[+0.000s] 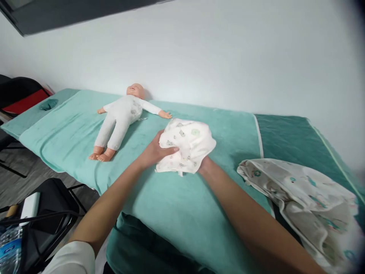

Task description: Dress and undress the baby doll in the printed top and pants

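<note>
A soft white cloth printed with small grey and pale green figures [186, 142] is held over the middle of a long bed covered in mint-green plush fabric [228, 133]. The left hand [156, 151] reaches it from 8 o'clock and pinches its edge, thumb laid flat across the front and the fingers mostly hidden behind. The right hand [203, 164] comes up from 4 o'clock and goes in under the cloth; only its wrist end shows, so how far open it is, or whether it grips, cannot be told. Nor is it clear whether the cloth's lower edge touches the bed.

At 10 o'clock from the cloth, a baby doll in a white long-sleeved suit [121, 110] lies on its back, arms spread, head toward the white wall [216, 57] and bare feet toward the near edge. One of its outstretched hands is near the cloth's upper corner. At 4 o'clock, a larger white cloth printed with green and teal figures [310, 186] lies crumpled, partly on the bed's dark teal end section [285, 133].

At 8 o'clock, below the bed's level, a black chair [64, 194] carries a white box-shaped object [30, 207], with a clear plastic bottle with a blue label [11, 245] beside it.
</note>
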`<state>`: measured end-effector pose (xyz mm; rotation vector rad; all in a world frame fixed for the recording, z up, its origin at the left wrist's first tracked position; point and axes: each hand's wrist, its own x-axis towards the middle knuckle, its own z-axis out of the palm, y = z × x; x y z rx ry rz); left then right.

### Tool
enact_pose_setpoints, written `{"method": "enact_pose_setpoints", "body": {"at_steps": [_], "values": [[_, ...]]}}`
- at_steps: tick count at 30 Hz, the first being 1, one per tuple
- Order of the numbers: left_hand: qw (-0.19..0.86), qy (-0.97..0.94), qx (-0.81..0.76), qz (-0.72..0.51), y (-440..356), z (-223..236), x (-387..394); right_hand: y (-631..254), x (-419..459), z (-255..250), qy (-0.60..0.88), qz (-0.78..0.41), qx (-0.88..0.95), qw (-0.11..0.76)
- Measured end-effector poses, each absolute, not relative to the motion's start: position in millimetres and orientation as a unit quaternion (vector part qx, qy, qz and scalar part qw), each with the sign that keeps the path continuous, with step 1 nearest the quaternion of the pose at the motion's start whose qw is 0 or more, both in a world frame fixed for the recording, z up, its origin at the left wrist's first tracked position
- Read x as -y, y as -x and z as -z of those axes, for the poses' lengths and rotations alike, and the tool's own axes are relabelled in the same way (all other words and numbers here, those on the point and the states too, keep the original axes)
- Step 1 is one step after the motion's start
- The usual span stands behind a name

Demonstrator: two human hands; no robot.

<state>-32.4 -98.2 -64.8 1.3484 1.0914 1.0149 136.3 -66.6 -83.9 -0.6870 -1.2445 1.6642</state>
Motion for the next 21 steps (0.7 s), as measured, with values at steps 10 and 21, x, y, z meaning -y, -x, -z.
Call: {"method": "enact_pose_setpoints", "body": {"at_steps": [10,21], "values": [[0.341,-0.435,-0.614,-0.564,98.3,95.5,193.6,-155.0,77.2,110.3,0.260,-0.747,0.547,0.276],[-0.159,-0.056,-0.713,-0.680,299.8,138.0,403.6,-149.1,83.1,112.0,0.320,-0.718,0.562,0.258]]}}
